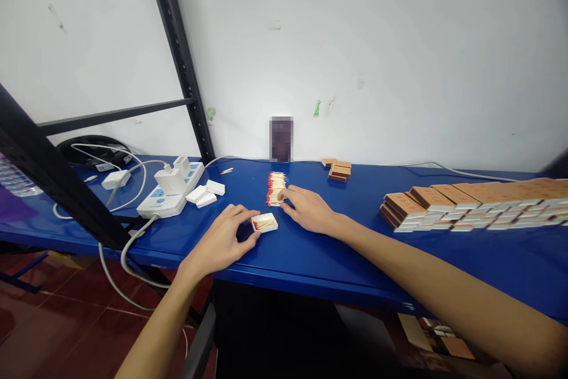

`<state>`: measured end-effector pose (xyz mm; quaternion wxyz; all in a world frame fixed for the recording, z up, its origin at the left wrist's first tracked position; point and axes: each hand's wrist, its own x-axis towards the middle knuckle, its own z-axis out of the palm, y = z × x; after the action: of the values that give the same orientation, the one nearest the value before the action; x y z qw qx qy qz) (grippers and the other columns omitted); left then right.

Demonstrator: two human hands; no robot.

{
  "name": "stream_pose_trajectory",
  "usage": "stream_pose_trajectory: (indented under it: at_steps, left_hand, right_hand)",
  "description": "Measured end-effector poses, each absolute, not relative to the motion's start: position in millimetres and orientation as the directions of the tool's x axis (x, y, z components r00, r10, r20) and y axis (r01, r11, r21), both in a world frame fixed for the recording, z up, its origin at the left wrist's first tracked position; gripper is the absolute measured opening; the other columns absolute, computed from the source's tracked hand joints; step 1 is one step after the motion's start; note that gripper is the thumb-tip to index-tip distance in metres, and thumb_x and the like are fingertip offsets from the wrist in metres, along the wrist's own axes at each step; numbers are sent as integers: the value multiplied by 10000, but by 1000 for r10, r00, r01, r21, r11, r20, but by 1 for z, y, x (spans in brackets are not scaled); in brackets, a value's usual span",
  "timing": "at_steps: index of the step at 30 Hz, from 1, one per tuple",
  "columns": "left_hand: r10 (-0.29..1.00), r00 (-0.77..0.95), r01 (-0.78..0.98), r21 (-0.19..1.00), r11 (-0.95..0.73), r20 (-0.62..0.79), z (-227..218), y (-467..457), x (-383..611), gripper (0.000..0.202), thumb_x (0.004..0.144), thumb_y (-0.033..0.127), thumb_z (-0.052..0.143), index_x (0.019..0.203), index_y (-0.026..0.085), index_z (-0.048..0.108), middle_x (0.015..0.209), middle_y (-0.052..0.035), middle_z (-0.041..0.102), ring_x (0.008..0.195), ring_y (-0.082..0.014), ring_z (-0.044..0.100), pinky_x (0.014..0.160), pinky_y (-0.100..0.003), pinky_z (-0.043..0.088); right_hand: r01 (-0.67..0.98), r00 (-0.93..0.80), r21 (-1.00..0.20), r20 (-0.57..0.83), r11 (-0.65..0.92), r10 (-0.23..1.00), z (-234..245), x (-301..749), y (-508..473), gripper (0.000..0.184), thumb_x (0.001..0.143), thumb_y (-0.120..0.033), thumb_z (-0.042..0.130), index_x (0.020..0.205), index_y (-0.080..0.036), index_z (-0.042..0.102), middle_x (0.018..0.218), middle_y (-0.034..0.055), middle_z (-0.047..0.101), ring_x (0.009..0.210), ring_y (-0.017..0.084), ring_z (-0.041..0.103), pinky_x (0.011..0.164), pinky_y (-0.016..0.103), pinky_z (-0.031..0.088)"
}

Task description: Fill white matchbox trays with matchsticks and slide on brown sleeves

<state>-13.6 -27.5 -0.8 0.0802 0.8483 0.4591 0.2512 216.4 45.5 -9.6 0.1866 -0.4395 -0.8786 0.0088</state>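
Observation:
A small white matchbox tray (271,226) with several red-tipped matches lying in it rests on the blue table. My left hand (225,236) is curved around the tray's left end, thumb at the near side and index finger at the far side, steadying it. Just beyond the tray lies a pile of matches (277,181), lined up in a column with red heads to the left. My right hand (306,207) is at the near end of this pile, thumb and fingers closed on matches there; how many is hidden.
Empty white trays (206,194) lie left of the matches, near a power strip (171,190) with cables. Rows of stacked matchboxes (461,204) stand at the right. A few matchboxes (339,171) sit by the wall. A black metal post (66,172) rises at the left.

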Motion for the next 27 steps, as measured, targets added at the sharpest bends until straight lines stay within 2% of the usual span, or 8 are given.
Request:
stream_pose_trajectory:
  at_steps: [8,13,17,23,27]
  left_hand:
    - [799,474,718,363,-594,369,-3,-26,-15,344,882,279,587,1223,244,594,1058,-24,623,976,-207,547,879,-347,458]
    - [807,460,729,360,-581,370,-4,-25,-16,338,887,281,584,1223,241,597,1046,-28,629,952,-208,550,866,-355,459]
    - [802,464,720,366,-589,377,-3,-26,-16,337,880,274,597,1216,246,604,1058,-25,629,969,-204,554,881,-348,456]
    - [798,463,714,371,-594,386,-3,-26,-15,324,884,282,597,1205,247,607,1043,-25,628,967,-206,554,868,-347,461]
    - [799,467,715,369,-593,380,-4,-25,-15,318,895,306,587,1208,251,604,1048,-26,625,964,-207,551,863,-352,462]
  right_hand:
    - [734,-578,-200,319,650,751,-7,216,46,125,955,-206,432,937,-196,555,974,48,615,811,158,566,688,273,371]
    - [583,-644,-248,438,773,627,-3,211,33,115,953,-220,429,928,-194,538,953,37,629,820,152,565,728,269,395]
    - [499,-712,-240,434,833,552,-1,204,23,79,924,-207,471,914,-197,549,923,20,643,802,146,568,730,268,397]
    - [616,-603,-271,443,739,664,-6,208,32,122,920,-192,462,992,-203,559,1001,31,643,844,148,577,724,262,387]
    - [733,-542,-238,361,637,759,-10,214,42,98,914,-224,484,961,-214,570,978,31,632,785,151,563,651,259,345]
